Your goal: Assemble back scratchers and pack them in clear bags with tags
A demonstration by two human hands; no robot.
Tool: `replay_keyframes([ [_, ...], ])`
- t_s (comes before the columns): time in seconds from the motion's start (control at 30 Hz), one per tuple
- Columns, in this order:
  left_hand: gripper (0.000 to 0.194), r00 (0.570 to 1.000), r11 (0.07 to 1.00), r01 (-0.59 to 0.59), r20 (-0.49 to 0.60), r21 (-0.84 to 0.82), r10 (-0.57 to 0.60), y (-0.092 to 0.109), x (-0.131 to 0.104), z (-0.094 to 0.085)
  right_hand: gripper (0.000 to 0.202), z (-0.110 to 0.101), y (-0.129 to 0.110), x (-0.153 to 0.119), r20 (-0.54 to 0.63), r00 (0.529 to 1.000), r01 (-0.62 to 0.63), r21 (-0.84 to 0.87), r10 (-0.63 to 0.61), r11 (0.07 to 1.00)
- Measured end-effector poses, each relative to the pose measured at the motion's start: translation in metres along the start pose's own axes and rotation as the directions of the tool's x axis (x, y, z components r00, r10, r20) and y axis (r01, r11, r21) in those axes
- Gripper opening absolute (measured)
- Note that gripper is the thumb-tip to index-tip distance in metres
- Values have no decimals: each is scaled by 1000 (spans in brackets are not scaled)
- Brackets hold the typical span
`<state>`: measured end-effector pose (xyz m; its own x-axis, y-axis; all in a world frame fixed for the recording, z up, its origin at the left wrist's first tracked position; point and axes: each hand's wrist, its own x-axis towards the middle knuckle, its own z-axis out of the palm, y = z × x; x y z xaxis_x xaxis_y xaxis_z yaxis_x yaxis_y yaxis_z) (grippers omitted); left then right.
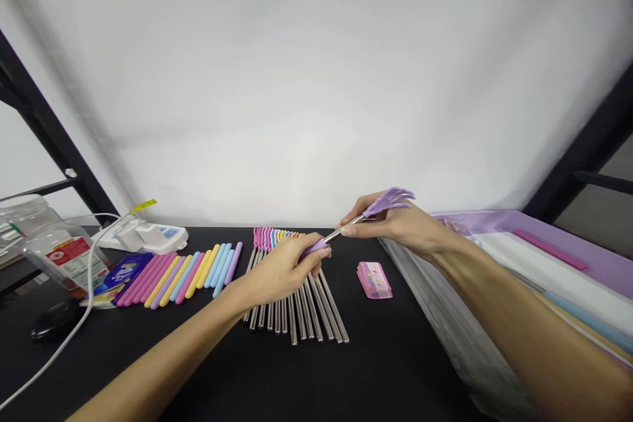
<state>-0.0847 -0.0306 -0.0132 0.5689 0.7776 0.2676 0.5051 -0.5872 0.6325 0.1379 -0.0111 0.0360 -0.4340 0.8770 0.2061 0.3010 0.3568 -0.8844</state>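
Note:
A purple back scratcher with a hand-shaped head and a metal shaft is held between my two hands, above the black table. My left hand is closed around its purple handle. Close to the head, my right hand pinches the metal shaft between thumb and fingers. Partly hidden under my left hand lie several metal rods topped with small pink, blue and yellow hand-shaped heads. Left of them is a row of coloured handle tubes in pink, yellow, blue and purple.
A small stack of pink cards lies right of the rods. The purple-rimmed box stands at the right, beside clear plastic. At the left are a power strip, a blue snack packet, a clear jar, a black mouse and a white cable.

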Motion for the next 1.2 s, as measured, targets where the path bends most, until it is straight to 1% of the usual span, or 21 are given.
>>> replay_keyframes([
  [0.13,29,994,997,-28,-101,69,35,-11,1,-13,43,-20,-2,-3,-53,998,-33,46,35,998],
  [0.17,27,992,996,-25,-121,80,34,-12,1,-16,44,-26,-5,-4,-53,998,-41,-20,40,999],
  [0.2,27,991,996,-20,-132,87,32,-14,0,-18,42,-31,-8,-6,-26,999,-50,-120,47,992],
  [0.27,27,989,994,-30,-143,105,45,-15,-1,-19,35,-36,-14,-10,29,998,-39,-324,51,945],
  [0.3,26,987,992,-45,-148,118,63,-15,-2,-19,31,-36,-16,-11,49,997,-28,-393,51,919],
  [0.37,24,976,982,-99,-177,161,127,-16,-3,-17,26,-34,-19,-12,76,996,-14,-457,55,890],
  [0.47,29,942,933,-194,-210,302,263,-20,-2,-12,27,-26,-18,-13,164,982,-8,-451,92,892],
  [0.53,31,916,871,-248,-190,424,353,-21,-1,-8,32,-21,-15,-12,240,965,1,-401,104,916],
  [0.6,32,899,803,-273,-156,531,408,-19,2,-4,36,-18,-11,-10,294,951,11,-335,94,942],
  [0.67,32,892,747,-278,-126,604,434,-15,6,-2,39,-18,-5,-8,324,943,20,-288,78,957],
  [0.77,32,901,695,-289,-58,659,430,-6,17,-1,41,-24,0,-8,382,918,1,-275,108,961],
  [0.83,30,916,672,-294,0,679,401,0,25,-2,39,-29,1,-9,394,910,7,-329,130,944],
  [0.87,29,924,664,-289,19,690,383,2,29,-3,37,-30,1,-10,377,918,31,-385,126,923],
  [0.97,30,936,641,-267,37,720,349,6,36,-2,34,-26,-1,-13,290,955,123,-587,66,800],
  [1.03,30,935,631,-280,57,724,350,7,36,-1,37,-20,-1,-13,255,966,142,-679,50,721],
  [1.07,30,932,629,-294,68,719,357,6,35,-1,38,-17,-1,-13,249,967,145,-700,48,700],
  [1.13,29,924,640,-330,98,694,370,4,33,-5,37,-14,0,-11,264,963,150,-689,52,709],
  [1.2,29,922,662,-357,132,659,365,0,30,-14,35,-16,1,-10,295,952,128,-632,85,764],
])
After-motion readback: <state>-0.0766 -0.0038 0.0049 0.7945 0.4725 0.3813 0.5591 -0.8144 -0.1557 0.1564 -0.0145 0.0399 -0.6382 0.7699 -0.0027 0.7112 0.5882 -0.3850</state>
